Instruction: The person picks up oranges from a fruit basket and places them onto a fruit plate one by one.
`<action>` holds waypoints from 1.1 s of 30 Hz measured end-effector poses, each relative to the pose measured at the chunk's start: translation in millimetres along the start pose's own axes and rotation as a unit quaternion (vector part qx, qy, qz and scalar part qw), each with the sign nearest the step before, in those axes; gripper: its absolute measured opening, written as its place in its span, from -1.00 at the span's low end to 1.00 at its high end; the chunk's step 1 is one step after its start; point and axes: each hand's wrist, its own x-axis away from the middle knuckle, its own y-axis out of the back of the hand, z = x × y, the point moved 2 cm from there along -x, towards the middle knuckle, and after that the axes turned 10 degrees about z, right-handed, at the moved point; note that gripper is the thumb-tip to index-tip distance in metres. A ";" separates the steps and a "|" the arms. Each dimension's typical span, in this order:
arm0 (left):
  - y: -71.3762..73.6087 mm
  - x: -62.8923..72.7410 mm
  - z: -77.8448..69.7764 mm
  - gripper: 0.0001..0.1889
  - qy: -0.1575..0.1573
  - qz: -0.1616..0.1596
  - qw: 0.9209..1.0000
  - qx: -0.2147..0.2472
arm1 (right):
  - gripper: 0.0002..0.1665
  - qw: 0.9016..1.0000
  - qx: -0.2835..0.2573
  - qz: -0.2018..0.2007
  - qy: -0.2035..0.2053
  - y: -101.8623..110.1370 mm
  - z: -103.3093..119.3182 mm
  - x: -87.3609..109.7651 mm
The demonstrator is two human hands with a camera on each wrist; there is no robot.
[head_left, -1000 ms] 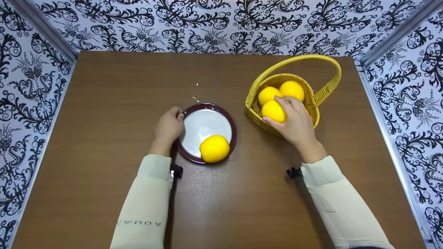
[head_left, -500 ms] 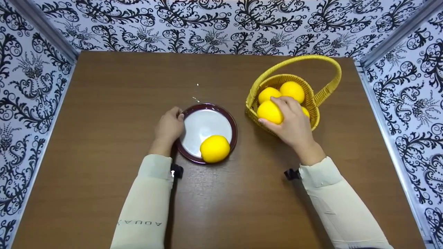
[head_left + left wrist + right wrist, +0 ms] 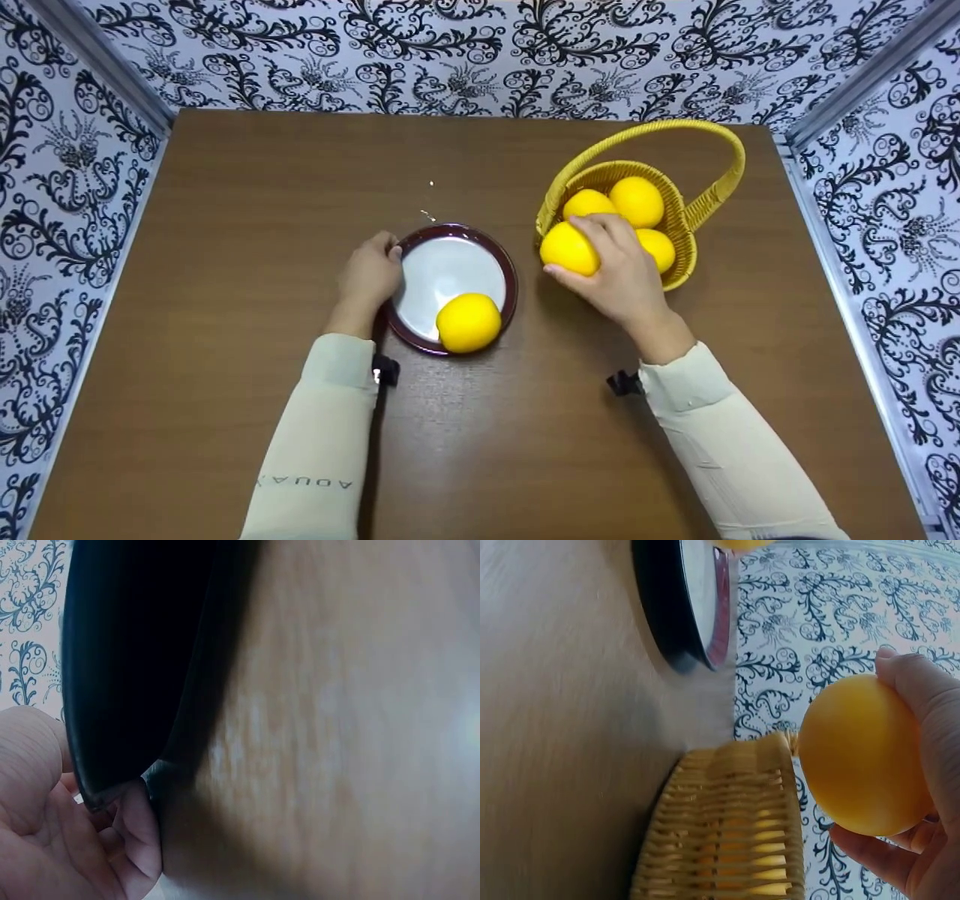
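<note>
My right hand [image 3: 619,274] grips a round yellow fruit [image 3: 568,249], thumb and fingers around its sides. In the right wrist view this fruit [image 3: 866,757] is above the rim of the wicker basket [image 3: 727,802]. Inside the yellow basket [image 3: 681,274] lie more such fruits [image 3: 637,201]. My left hand [image 3: 369,277] pinches the left rim of a white plate [image 3: 431,277] with a dark red border. The left wrist view shows the plate's dark underside [image 3: 142,652], with fingers beneath its edge. One yellow fruit [image 3: 469,322] rests on the plate, near its front right rim.
The basket's tall arched handle [image 3: 652,127] rises at its back and right. Small pale specks [image 3: 427,215] lie on the brown table [image 3: 277,180] behind the plate. Patterned walls [image 3: 465,67] border the table at the back and both sides.
My right hand has lifted the fruit and moved it left, from inside the basket to over its left rim, uncovering another fruit there. The left hand and plate have stayed in place.
</note>
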 end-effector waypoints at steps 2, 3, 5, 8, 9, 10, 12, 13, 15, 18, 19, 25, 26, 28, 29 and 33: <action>-0.4 -0.1 0.1 -0.76 0.001 0.000 1.000 0.001 | -0.19 1.000 -0.003 0.002 0.005 -2.9 2.9 0.0; -0.5 -0.2 0.1 -0.76 0.001 0.000 1.000 0.002 | -0.19 1.000 -0.005 0.004 0.007 -4.3 4.4 0.1; -0.6 -0.4 0.3 -0.76 0.001 0.000 1.000 0.003 | -0.19 1.000 -0.006 0.007 0.013 -7.4 7.4 0.2; -0.6 -0.6 0.6 -0.77 0.002 0.000 1.000 0.004 | -0.17 1.000 -0.007 0.006 0.026 -12.1 11.6 -0.1; -0.5 -0.6 0.7 -0.77 0.001 -0.001 1.000 0.004 | -0.17 1.000 -0.006 0.006 0.030 -13.6 13.0 -0.1; -0.4 -0.7 0.8 -0.77 0.000 -0.001 1.000 0.003 | -0.17 0.999 -0.004 0.006 0.034 -15.0 14.3 -0.1; -0.2 -0.7 0.6 -0.78 -0.001 -0.001 1.000 0.001 | -0.16 0.999 -0.001 0.004 0.041 -17.6 16.7 0.1; 0.0 -0.6 0.5 -0.78 -0.002 -0.001 1.000 0.000 | -0.16 0.999 0.000 0.004 0.043 -19.0 17.8 0.2; 0.2 -0.5 0.3 -0.77 -0.003 0.001 1.000 0.000 | -0.17 0.999 0.007 0.005 0.045 -22.0 19.6 0.4; 0.5 -0.3 0.1 -0.77 -0.001 0.005 1.000 0.005 | -0.18 0.999 0.010 0.008 0.050 -27.0 21.9 0.7; 0.6 -0.1 0.2 -0.77 0.000 0.007 1.000 0.007 | -0.18 0.999 0.011 0.011 0.051 -29.0 22.4 0.8; 0.9 0.6 -0.7 -0.76 0.001 0.007 1.000 0.012 | -0.18 0.998 0.000 0.033 0.048 -40.9 23.0 1.0; 0.9 0.6 -0.8 -0.76 0.001 0.006 1.000 0.012 | -0.18 0.998 -0.002 0.036 0.047 -42.6 23.2 0.9; 1.1 0.4 -1.1 -0.76 0.003 0.006 1.000 0.013 | -0.18 0.998 -0.007 0.040 0.047 -45.5 23.6 0.8; 1.1 0.3 -1.1 -0.76 0.004 0.006 1.000 0.013 | -0.18 0.998 -0.009 0.042 0.047 -46.8 24.1 0.8; 1.6 0.4 -1.8 -0.75 0.008 0.010 1.000 0.013 | -0.18 0.998 -0.017 0.047 0.048 -52.1 25.3 0.8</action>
